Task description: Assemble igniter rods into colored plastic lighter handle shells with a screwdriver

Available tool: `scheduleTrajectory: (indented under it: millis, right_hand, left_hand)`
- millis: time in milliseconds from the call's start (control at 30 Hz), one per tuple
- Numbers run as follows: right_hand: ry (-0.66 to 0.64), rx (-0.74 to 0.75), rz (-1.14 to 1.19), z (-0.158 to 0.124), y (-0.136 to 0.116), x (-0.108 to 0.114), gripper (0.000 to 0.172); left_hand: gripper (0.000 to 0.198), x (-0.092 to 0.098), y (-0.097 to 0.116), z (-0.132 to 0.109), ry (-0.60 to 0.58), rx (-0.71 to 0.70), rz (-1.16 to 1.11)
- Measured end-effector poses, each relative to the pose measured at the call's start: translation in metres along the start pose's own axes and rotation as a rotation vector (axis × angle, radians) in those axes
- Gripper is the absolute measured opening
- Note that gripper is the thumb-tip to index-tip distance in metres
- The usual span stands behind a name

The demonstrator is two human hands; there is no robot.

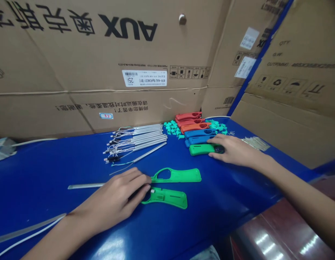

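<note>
My left hand (121,195) is closed, fingers curled over the left ends of two green lighter casing halves. The upper half (183,175) has a finger loop; the lower half (172,198) lies inner side up with a small white piece in it. What sits under the fingertips is hidden. A metal tube (86,186) sticks out to the left from behind this hand. My right hand (235,150) has its thumb and fingers around the dark end of another green lighter casing (201,149), beside the blue casings (198,140).
Metal tubes with wires (145,139) lie at the back. Red casings (189,116), an orange casing (194,126) and small teal pieces (171,127) stand near the cardboard wall (102,72). Clear strips (256,143) lie at right; a white cable (29,236) runs front left.
</note>
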State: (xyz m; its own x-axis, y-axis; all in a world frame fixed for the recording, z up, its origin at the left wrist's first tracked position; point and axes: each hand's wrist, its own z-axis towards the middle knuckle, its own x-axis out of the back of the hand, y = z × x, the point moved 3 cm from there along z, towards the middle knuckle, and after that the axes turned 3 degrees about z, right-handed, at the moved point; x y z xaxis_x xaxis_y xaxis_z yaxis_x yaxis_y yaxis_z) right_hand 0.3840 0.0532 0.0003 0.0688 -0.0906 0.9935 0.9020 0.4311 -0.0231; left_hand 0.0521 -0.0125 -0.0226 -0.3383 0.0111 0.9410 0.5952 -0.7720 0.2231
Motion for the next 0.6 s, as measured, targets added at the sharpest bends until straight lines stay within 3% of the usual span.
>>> scheduleTrajectory:
  millis: [200,433,600]
  right_hand:
    - [0.097,-0.010,-0.063,-0.004,0.002,-0.006,0.027]
    - [0.091,-0.029,-0.039,-0.005,0.007,-0.004,0.029]
    - [0.162,0.077,0.181,-0.011,-0.026,0.011,0.028]
  left_hand:
    - [0.020,-0.002,-0.001,-0.001,-0.004,0.003,-0.001]
    - [0.021,0.002,0.000,0.000,-0.029,0.050,-0.017]
    - [0.030,0.014,-0.003,-0.006,-0.064,0.106,-0.089]
